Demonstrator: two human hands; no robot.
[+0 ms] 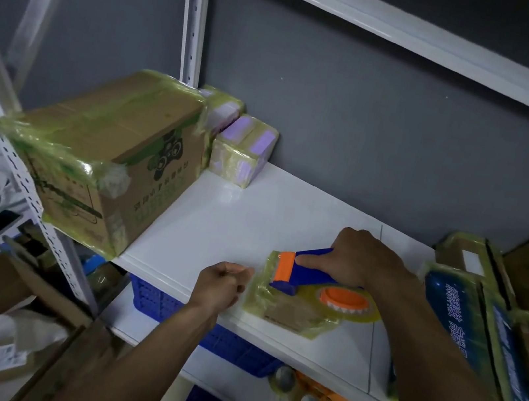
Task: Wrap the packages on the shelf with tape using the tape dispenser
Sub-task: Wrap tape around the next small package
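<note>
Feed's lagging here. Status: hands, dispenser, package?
Right hand grips tape dispenser, on small package. Left hand curled beside package, grip unclear. Big taped box far left, apart.

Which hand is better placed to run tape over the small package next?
Probably right: the right hand grips the tape dispenser resting on the small package; the left hand sits curled beside it, off the dispenser.

1. Box (107,154) stands at the left end of the shelf (234,230); packs (243,148) sit behind it, to its right.
2. Package (287,311) lies near the front edge, dispenser (310,277) on it.
3. Parcels (466,319) crowd the right end.
4. Crate (154,297) and rolls (298,396) sit below.
</note>
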